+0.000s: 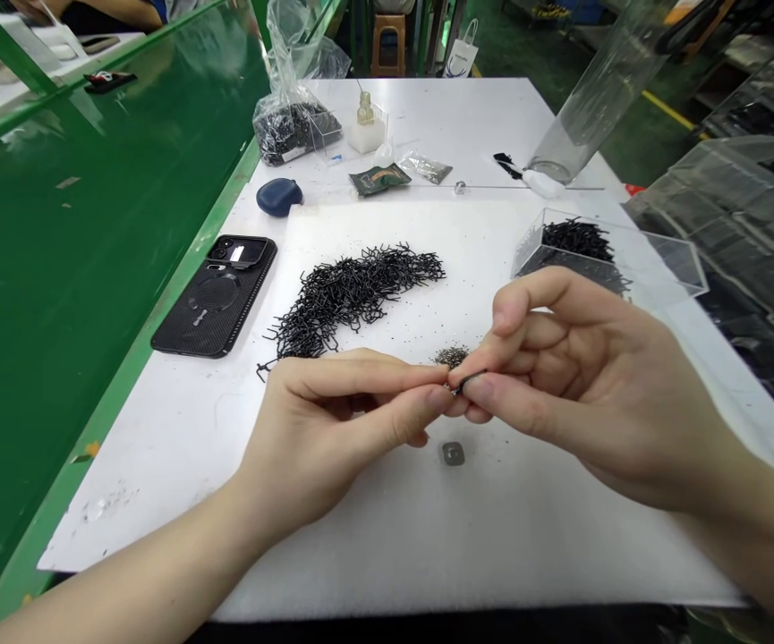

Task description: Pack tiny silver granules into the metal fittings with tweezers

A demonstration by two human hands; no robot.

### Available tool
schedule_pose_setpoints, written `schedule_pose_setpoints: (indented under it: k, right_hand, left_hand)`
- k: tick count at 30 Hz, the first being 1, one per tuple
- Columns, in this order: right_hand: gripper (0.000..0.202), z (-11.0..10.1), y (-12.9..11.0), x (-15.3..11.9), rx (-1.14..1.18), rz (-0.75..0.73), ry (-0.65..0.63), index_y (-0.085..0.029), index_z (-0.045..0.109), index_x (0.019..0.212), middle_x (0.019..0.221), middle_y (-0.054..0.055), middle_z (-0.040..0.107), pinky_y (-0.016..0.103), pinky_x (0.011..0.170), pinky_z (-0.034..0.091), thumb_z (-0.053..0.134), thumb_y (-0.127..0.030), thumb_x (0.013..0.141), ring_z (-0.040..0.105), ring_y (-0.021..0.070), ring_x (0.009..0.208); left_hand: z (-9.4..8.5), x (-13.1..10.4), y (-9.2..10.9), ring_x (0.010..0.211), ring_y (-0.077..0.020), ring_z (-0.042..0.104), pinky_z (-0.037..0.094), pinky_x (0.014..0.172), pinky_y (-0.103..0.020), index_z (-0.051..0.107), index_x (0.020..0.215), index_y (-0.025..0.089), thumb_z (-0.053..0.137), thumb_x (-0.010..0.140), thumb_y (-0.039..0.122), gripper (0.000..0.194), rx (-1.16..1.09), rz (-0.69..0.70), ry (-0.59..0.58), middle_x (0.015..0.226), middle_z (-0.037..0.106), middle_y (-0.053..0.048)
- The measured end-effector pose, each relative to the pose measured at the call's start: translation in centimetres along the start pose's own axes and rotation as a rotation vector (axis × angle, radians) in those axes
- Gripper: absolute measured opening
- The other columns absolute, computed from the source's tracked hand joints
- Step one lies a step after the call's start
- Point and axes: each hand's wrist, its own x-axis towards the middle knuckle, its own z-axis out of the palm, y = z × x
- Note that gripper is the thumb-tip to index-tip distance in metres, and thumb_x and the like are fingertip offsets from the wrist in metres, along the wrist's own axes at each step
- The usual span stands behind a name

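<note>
My left hand (352, 420) and my right hand (581, 385) meet fingertip to fingertip above the white board. Between the right thumb and forefinger I pinch a small thin black piece (472, 379). Its left end reaches the pinched thumb and forefinger of my left hand, where whatever they hold is mostly hidden. Just behind the fingertips lies a little heap of tiny brass-coloured parts (452, 357). A long pile of bent black pieces (352, 295) spreads behind my left hand. Nearer me, a small grey square piece (453, 454) lies on the board.
A black phone (208, 300) and a dark blue case (279, 197) stand left. At right sits a clear box (534, 255) of black pieces, near a tall clear tube (581, 116). Behind are a plastic bag (285, 125), a small bottle (365, 109) and a green packet (379, 180).
</note>
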Motion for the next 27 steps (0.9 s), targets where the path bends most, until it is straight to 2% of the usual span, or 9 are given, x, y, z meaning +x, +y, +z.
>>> schedule_pose_setpoints:
  k: [2, 8, 12, 17, 21, 27]
  right_hand:
    - [0.046, -0.06, -0.03, -0.01, -0.003, 0.003, 0.001, -0.034, 0.075, 0.099, 0.09, -0.01, 0.094, 0.013, 0.08, 0.076, 0.105, -0.002, 0.085, 0.096, 0.0152, 0.084]
    - [0.036, -0.1, 0.05, -0.03, -0.04, -0.019, 0.005, -0.034, 0.076, 0.099, 0.09, -0.008, 0.094, 0.014, 0.079, 0.076, 0.098, -0.006, 0.095, 0.096, 0.0151, 0.084]
    - [0.041, -0.21, 0.1, 0.09, -0.035, -0.004, 0.0, -0.034, 0.075, 0.099, 0.09, -0.009, 0.094, 0.013, 0.081, 0.075, 0.103, -0.006, 0.089, 0.096, 0.0142, 0.084]
    - [0.034, -0.29, 0.1, 0.0, -0.071, -0.029, 0.018, -0.034, 0.077, 0.099, 0.091, -0.006, 0.093, 0.018, 0.078, 0.078, 0.1, -0.009, 0.095, 0.096, 0.0167, 0.082]
    - [0.037, -0.15, 0.12, -0.09, -0.079, -0.043, 0.044, -0.033, 0.078, 0.098, 0.088, -0.005, 0.093, 0.022, 0.075, 0.08, 0.105, -0.009, 0.09, 0.095, 0.0202, 0.079]
    - [0.034, -0.18, 0.15, -0.07, -0.078, -0.051, 0.032, -0.034, 0.076, 0.101, 0.089, -0.006, 0.093, 0.02, 0.076, 0.079, 0.1, -0.01, 0.095, 0.095, 0.0187, 0.079]
  left_hand:
    - [0.04, -0.06, 0.08, 0.061, -0.0076, 0.08, 0.064, 0.058, -0.007, 0.101, 0.089, 0.032, 0.113, 0.079, 0.004, 0.032, 0.01, 0.005, 0.002, 0.085, 0.095, 0.001]
    - [0.1, -0.09, 0.09, 0.06, -0.0101, 0.08, 0.066, 0.058, -0.012, 0.101, 0.089, 0.034, 0.112, 0.08, 0.006, 0.031, 0.03, 0.005, 0.009, 0.087, 0.096, 0.0]
    - [0.12, -0.11, -0.01, 0.059, -0.0123, 0.08, 0.068, 0.058, -0.017, 0.101, 0.087, 0.034, 0.112, 0.079, 0.006, 0.031, 0.042, 0.003, 0.013, 0.089, 0.096, -0.001]
    - [0.14, -0.04, -0.06, 0.059, -0.0106, 0.08, 0.067, 0.058, -0.014, 0.101, 0.089, 0.034, 0.112, 0.078, 0.004, 0.033, 0.021, -0.001, 0.023, 0.088, 0.096, 0.0]
    - [0.26, -0.05, 0.22, 0.061, -0.0148, 0.082, 0.071, 0.058, -0.02, 0.101, 0.088, 0.035, 0.113, 0.079, 0.009, 0.03, 0.038, -0.003, 0.027, 0.091, 0.097, -0.001]
    - [0.42, -0.08, 0.24, 0.067, -0.0165, 0.086, 0.073, 0.06, -0.02, 0.101, 0.09, 0.037, 0.106, 0.084, 0.003, 0.034, 0.038, 0.018, 0.014, 0.091, 0.097, 0.0]
